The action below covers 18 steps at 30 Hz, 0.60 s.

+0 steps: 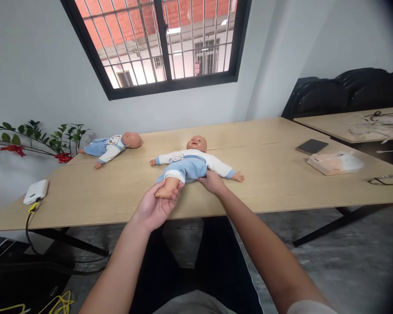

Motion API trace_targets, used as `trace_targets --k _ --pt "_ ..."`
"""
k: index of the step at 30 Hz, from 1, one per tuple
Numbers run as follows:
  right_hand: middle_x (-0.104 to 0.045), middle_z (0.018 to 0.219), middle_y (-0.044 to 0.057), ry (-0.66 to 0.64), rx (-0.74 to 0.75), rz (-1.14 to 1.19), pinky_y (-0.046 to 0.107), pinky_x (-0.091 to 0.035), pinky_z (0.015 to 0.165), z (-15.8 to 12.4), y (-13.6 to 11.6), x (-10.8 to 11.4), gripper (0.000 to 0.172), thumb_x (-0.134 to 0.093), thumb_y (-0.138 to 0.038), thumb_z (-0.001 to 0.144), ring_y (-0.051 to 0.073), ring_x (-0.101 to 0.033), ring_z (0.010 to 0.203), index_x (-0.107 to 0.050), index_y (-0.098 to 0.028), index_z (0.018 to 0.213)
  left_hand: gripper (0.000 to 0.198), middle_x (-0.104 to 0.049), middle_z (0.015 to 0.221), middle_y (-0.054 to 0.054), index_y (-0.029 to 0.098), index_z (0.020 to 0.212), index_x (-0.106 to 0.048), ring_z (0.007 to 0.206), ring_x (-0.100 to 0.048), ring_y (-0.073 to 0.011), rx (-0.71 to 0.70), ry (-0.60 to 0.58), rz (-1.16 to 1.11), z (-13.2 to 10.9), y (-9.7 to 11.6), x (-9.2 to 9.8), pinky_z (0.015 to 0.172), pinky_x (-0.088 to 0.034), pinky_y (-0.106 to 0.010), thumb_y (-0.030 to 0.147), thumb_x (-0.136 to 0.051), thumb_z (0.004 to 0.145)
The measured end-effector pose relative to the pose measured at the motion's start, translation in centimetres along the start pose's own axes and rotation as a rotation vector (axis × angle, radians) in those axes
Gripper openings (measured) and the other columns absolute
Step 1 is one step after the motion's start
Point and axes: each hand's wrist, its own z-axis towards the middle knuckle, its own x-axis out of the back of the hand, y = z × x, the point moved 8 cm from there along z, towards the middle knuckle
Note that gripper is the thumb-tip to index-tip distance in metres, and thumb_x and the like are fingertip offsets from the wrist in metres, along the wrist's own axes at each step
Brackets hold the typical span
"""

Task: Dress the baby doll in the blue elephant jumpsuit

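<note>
A baby doll (191,163) in a white and light blue outfit lies on its back on the wooden table (265,187), head away from me and arms spread. My left hand (160,203) is closed around the doll's bare foot near the table's front edge. The fingers of my right hand (212,181) are partly hidden under the doll's blue trousers on the right side, so their grip does not show. To the left, a second doll (109,146) in similar clothes lies near the wall.
A white box (36,192) with a cable sits at the table's left end, beside a plant (49,141). On the right are a dark flat object (311,146), a tissue pack (336,162) and glasses (388,179). Black chairs (343,91) stand behind a second table.
</note>
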Motion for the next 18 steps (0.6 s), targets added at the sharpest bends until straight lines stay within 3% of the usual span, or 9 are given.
trace_targets --k 10,14,18 --pt "-0.072 0.12 0.026 0.21 -0.397 -0.178 0.044 -0.051 0.093 0.5 3.6 2.3 0.037 -0.049 -0.028 0.099 0.037 -0.07 0.111 -0.07 -0.01 0.124 0.033 -0.073 0.114 -0.02 0.006 0.125 -0.058 0.073 -0.068 -0.012 0.022 0.08 0.068 -2.5 -0.9 4.2 0.066 -0.061 -0.02 0.025 -0.054 0.099" --pt "-0.074 0.111 0.027 0.224 -0.463 -0.163 0.042 -0.051 0.088 0.7 4.1 2.5 0.041 -0.046 -0.035 0.101 0.037 -0.072 0.104 -0.075 -0.01 0.113 0.03 -0.073 0.112 -0.021 0.005 0.121 -0.061 0.073 -0.069 -0.0126 0.02 0.088 0.1 -2.4 -1.6 4.1 0.067 -0.061 -0.021 0.024 -0.054 0.099" --pt "-0.077 0.108 0.023 0.211 -0.427 -0.107 0.038 -0.05 0.082 0.1 3.6 2.3 0.049 -0.042 -0.048 0.103 0.033 -0.073 0.098 -0.078 -0.015 0.105 0.03 -0.074 0.111 -0.022 0.003 0.116 -0.065 0.077 -0.07 -0.0141 0.008 0.064 0.122 -1.9 -2.9 2.8 0.072 -0.061 -0.022 0.025 -0.053 0.1"
